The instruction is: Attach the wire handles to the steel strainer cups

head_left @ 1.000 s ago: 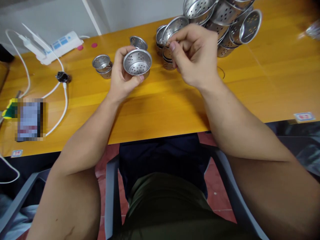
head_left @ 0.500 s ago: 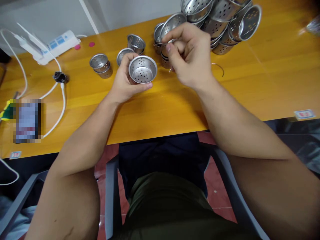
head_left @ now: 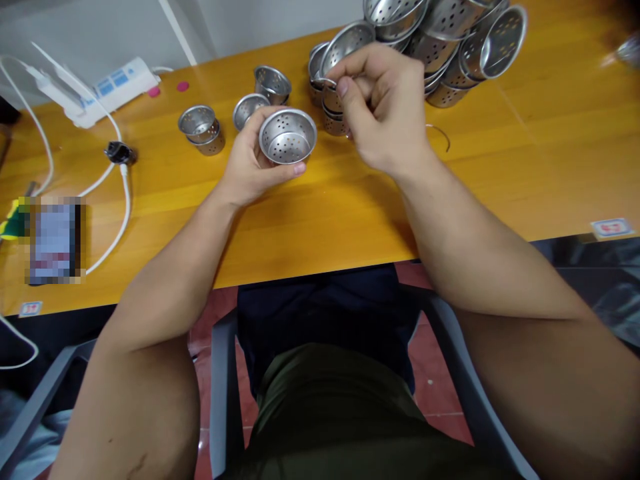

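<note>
L hand (head_left: 250,159) is holding 1 cup (head_left: 289,139) btwn the 2 hands, over desk (head_left: 320,230); R hand (head_left: 387,110) is pinching 1 thin wire (head_left: 326,81); 1 loose wire (head_left: 445,135) is lying nr R hand.

Yellow-brown wooden table (head_left: 310,230) — on its top, stacked perforated metal cups (head_left: 433,52), a white power strip (head_left: 123,88), a phone (head_left: 54,235) — and a thin curved wire (head_left: 445,135).

Along the near edge, the tabletop (head_left: 320,227) provides an open lane between the left hand (head_left: 253,160) and the right hand (head_left: 387,107). Perforated cups (head_left: 273,83) obstruct passage behind the left hand; a cup stack (head_left: 433,50) blocks the space beyond the right.
</note>
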{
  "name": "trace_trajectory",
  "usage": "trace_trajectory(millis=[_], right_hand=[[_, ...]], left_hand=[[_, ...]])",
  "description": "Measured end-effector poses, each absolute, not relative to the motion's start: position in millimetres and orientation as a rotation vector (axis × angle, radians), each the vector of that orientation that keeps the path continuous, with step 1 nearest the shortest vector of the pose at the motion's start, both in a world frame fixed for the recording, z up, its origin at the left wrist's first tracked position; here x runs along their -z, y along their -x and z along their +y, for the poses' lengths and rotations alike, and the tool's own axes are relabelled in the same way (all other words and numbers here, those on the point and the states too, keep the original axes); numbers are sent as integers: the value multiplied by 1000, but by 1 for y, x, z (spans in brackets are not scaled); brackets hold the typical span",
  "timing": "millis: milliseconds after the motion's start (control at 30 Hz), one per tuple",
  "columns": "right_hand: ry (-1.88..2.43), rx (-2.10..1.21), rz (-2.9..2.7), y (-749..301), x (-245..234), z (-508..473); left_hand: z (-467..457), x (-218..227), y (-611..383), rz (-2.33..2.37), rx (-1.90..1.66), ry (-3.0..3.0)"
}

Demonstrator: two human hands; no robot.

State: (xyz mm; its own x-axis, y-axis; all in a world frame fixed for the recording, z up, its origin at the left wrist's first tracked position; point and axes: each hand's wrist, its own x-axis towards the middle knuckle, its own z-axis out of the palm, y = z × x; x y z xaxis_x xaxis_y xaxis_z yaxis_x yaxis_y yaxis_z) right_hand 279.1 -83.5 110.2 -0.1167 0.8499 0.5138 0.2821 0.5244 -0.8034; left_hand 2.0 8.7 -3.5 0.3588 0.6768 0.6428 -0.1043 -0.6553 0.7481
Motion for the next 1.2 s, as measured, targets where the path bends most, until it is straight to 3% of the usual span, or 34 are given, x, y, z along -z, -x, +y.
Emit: trace_trajectory(millis=[467,700,1000,1200], right_hand=[[1025,-701,-1879,-272,-110,-92],[1033,-729,-1874,-272,-103,-88],[1286,-696,-1848,-258,-106,-96],[1221,-681,-1820,-251,-104,-96]], left_hand=[[2,5,-10,569,-1227,-1885],[10,21,-9,406,-1283,-1906],[-1,14,-7,487,-1323,-2046],[-6,14,-15,588,-1340,-2046]])
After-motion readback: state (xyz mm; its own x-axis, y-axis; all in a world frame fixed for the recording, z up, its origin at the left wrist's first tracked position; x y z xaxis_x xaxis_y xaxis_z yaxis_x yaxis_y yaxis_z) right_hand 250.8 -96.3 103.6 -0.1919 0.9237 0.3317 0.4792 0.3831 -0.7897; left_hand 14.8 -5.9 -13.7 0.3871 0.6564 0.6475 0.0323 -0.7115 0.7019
